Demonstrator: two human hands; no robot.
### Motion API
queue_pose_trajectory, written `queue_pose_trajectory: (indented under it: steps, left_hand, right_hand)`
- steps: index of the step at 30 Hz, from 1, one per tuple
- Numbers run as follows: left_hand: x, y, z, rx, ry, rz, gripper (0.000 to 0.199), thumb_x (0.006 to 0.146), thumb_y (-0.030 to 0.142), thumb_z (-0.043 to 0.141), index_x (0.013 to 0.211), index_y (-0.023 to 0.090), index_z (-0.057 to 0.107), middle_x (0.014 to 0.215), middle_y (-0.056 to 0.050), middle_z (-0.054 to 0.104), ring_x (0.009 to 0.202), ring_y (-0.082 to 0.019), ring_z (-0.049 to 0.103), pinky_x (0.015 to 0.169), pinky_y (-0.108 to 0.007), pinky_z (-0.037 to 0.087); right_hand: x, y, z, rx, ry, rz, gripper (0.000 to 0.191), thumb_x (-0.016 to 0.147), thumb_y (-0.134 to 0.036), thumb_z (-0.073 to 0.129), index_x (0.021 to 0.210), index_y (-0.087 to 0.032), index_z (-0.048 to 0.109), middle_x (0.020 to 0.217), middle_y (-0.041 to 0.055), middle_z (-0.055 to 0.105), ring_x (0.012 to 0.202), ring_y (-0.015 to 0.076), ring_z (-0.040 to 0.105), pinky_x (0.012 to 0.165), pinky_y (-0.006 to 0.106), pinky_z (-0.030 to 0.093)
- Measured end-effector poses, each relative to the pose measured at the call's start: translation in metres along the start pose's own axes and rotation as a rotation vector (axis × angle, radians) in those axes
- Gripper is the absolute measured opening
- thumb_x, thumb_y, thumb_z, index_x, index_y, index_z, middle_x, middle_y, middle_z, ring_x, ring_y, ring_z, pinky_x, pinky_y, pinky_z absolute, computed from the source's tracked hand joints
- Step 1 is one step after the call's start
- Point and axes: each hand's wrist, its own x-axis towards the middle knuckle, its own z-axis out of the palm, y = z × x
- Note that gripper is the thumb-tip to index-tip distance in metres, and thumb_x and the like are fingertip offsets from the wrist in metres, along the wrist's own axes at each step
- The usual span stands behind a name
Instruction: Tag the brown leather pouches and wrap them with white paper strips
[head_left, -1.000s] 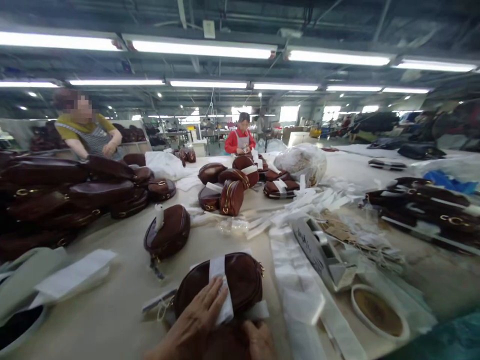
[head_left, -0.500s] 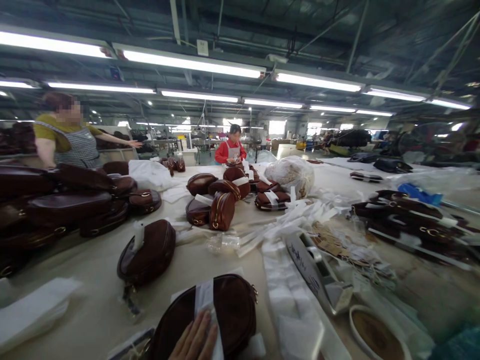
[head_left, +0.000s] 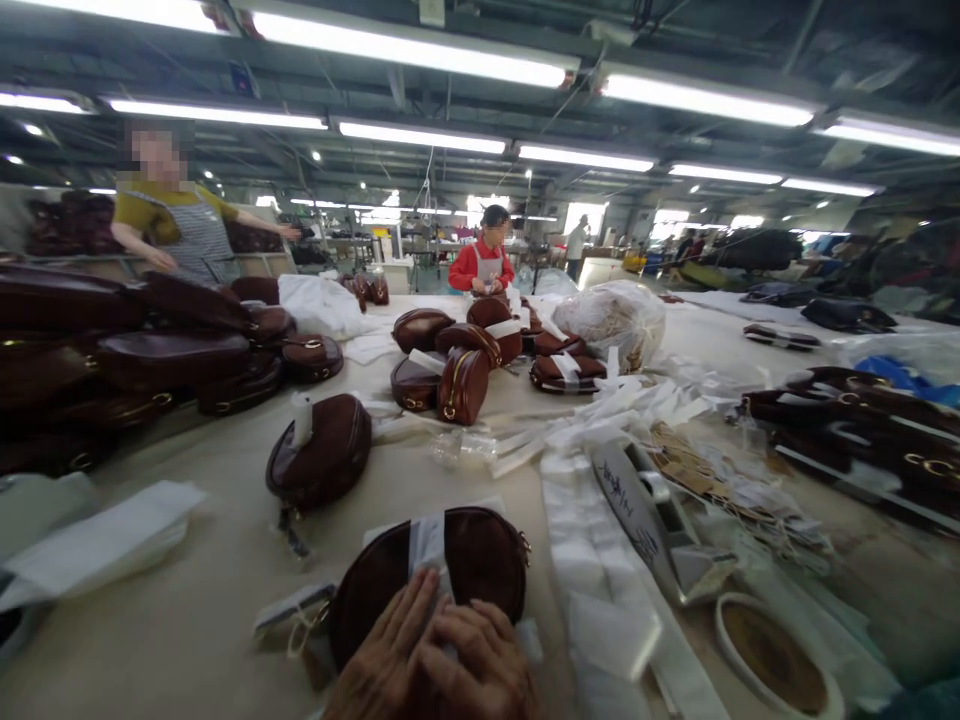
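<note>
A dark brown leather handbag [head_left: 486, 560] with rounded ends lies flat at the front of the table. A white paper strip [head_left: 427, 540] crosses its middle. My left hand [head_left: 390, 640] rests on the bag with fingers stretched out, their tips flat on the strip. Right beside it, my right hand [head_left: 476, 655] has its fingers curled over the lower part of the strip, which is partly hidden beneath them. A tag on a string [head_left: 304, 625] hangs at the bag's left end, and a metal ring [head_left: 525, 548] shows at its right.
Another brown bag [head_left: 322, 450] stands behind, with a heap of bags [head_left: 172, 350] at left. Tape dispenser [head_left: 637, 510], round dish [head_left: 776, 650], paper strips [head_left: 600, 560] and dark bags [head_left: 862, 430] lie to the right. Two co-workers, one in red [head_left: 480, 265], stand across the table.
My right hand has come into view and onto the strip beside my left hand. The view has tilted down and shifted left. The co-worker in red has raised their head.
</note>
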Motion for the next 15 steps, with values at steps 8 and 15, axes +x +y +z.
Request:
queue_pose_trajectory:
  steps: [8, 15]
  left_hand:
    - [0.007, 0.008, -0.011, -0.190, -0.083, -0.144, 0.052, 0.091, 0.007, 0.028, 0.143, 0.003, 0.020, 0.134, -0.020, 0.049, 0.136, -0.025, 0.030, 0.101, -0.039, 0.046]
    - [0.007, 0.006, -0.013, -0.175, -0.028, -0.145, 0.055, 0.089, 0.006, 0.025, 0.144, 0.007, 0.019, 0.136, -0.015, 0.049, 0.130, -0.020, 0.040, 0.101, -0.032, 0.045]
  right_hand:
    - [0.004, -0.015, -0.011, 0.231, -0.095, 0.189, 0.021, 0.084, -0.009, 0.049, 0.093, -0.023, 0.064, 0.093, 0.0040, 0.070, 0.095, 0.0163, 0.064, 0.093, 0.036, 0.044]
    - [0.011, -0.015, -0.014, 0.308, -0.086, 0.243, 0.013, 0.085, -0.025, 0.056, 0.096, -0.021, 0.060, 0.089, 0.0044, 0.069, 0.085, 0.0166, 0.064, 0.083, 0.029, 0.051]
